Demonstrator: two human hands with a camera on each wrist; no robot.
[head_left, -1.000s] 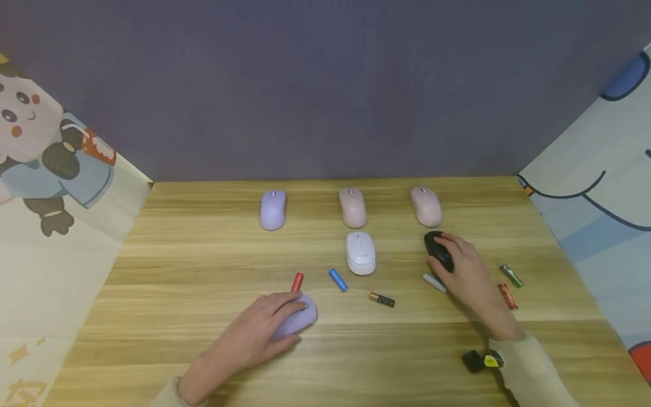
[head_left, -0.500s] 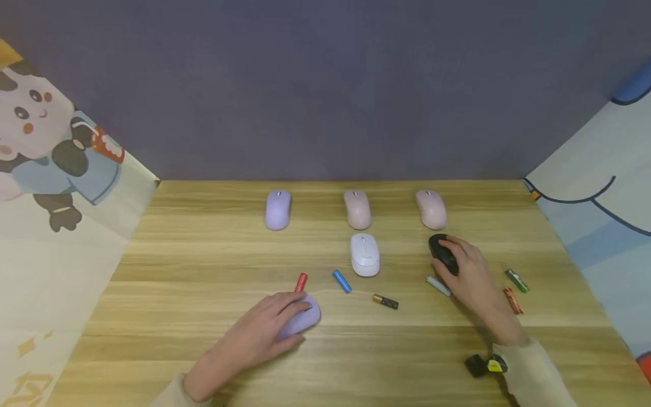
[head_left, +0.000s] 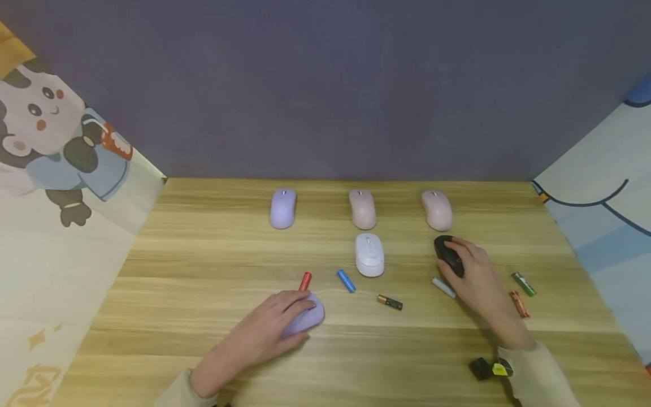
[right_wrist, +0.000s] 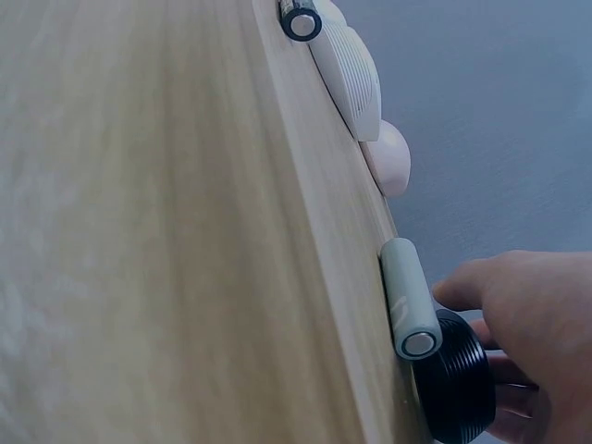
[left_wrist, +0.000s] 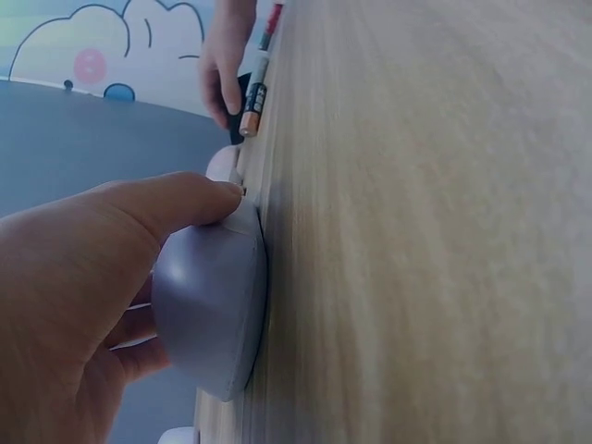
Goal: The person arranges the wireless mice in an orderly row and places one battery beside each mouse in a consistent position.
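My left hand (head_left: pixel 261 326) grips a lilac computer mouse (head_left: pixel 312 320) low on the table, left of the middle. The left wrist view shows the thumb along one side of this lilac mouse (left_wrist: pixel 208 305) and the fingers on the far side. A red battery (head_left: pixel 305 281) lies just beyond that hand. Over at the right, my right hand (head_left: pixel 475 281) holds a black mouse (head_left: pixel 446 252), thumb on its left side and fingers over its right. Close by the right thumb lies a pale grey battery (head_left: pixel 443 288), also seen large in the right wrist view beside the black mouse (right_wrist: pixel 455 379).
Along the back stand another lilac mouse (head_left: pixel 282 209) and two pink mice (head_left: pixel 363 210). A white mouse (head_left: pixel 369 255) is at the centre. Blue (head_left: pixel 346 281), black-and-copper (head_left: pixel 389 302), green (head_left: pixel 524 284) and red-orange (head_left: pixel 520 304) batteries lie about. A dark small object (head_left: pixel 480 369) is near the right sleeve.
The head view has drifted, so everything appears slightly farther right. Both hands keep their hold on the same mice, and the mice and batteries stay in the same places on the table.
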